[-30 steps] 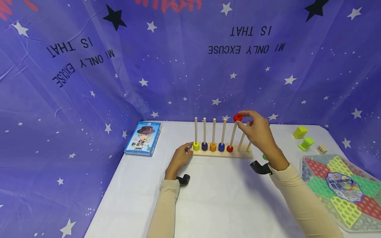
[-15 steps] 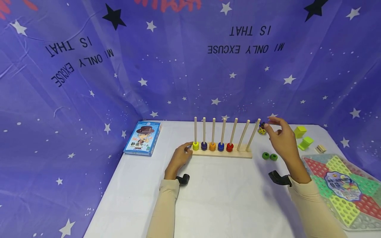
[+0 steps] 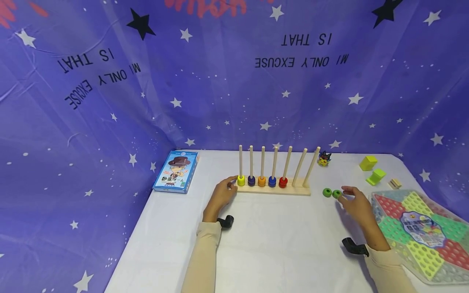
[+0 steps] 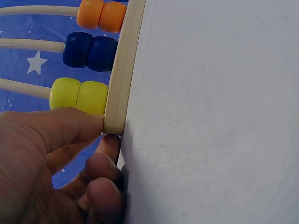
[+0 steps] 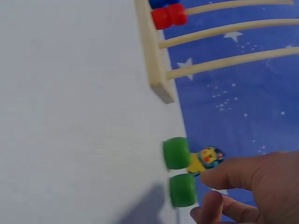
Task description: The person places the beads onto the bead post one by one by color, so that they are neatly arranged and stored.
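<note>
A wooden peg rack (image 3: 272, 189) stands on the table, its upright pegs in a row. From the left, pegs carry yellow beads (image 4: 78, 95), dark blue beads (image 4: 90, 51), orange beads (image 4: 101, 15), blue beads (image 3: 272, 181) and red beads (image 5: 169, 16); the two rightmost pegs are bare. My left hand (image 3: 222, 194) pinches the rack's left end beside the yellow beads. Two green beads (image 5: 176, 153) lie side by side to the right of the rack. Over the right one my right hand (image 3: 359, 207) reaches with parted fingers; whether it touches is unclear.
Behind the green beads stands a small yellow-and-dark figurine (image 3: 324, 158). Lime-green blocks (image 3: 368, 163) and a small wooden piece (image 3: 395, 184) lie at the back right, above a plastic-covered game board (image 3: 425, 232). A blue card box (image 3: 176, 171) lies at the left.
My right hand has let go of a red bead on the fifth peg, where two now sit. It has moved right and down to the green beads. The left hand stays put.
</note>
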